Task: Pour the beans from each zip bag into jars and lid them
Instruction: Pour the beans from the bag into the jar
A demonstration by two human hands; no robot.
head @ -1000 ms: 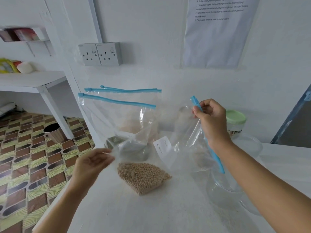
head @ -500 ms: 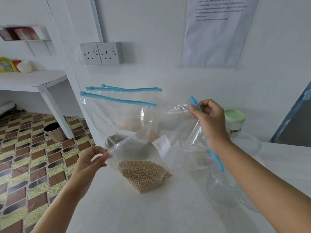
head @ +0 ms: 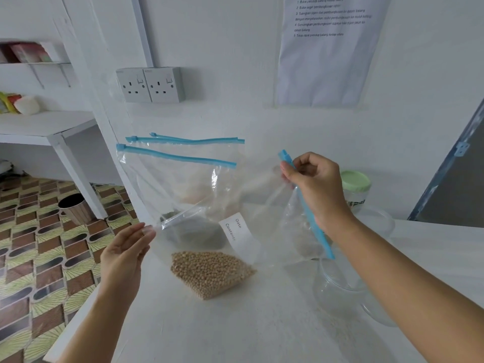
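I hold a clear zip bag [head: 264,205] stretched sideways above the white counter [head: 235,331]. My right hand [head: 318,189] grips its blue zip strip at the top end. My left hand [head: 125,252] pinches the bag's lower corner with its fingertips. The bag carries a white Date/Contents label and looks nearly empty. Under it lies a zip bag of tan beans [head: 212,272]. Two more zip bags [head: 178,179] lean against the wall behind, a dark heap of beans in one. A clear open jar [head: 337,286] stands below my right forearm.
A clear jar with a green lid [head: 356,188] stands by the wall on the right. A double socket [head: 150,85] and a paper sheet [head: 327,48] are on the wall. The counter's left edge drops to a patterned floor with a small bin [head: 74,208].
My left hand has closed its fingertips on the bag's lower corner and pulled the bag taut. My right hand has held the zip strip throughout.
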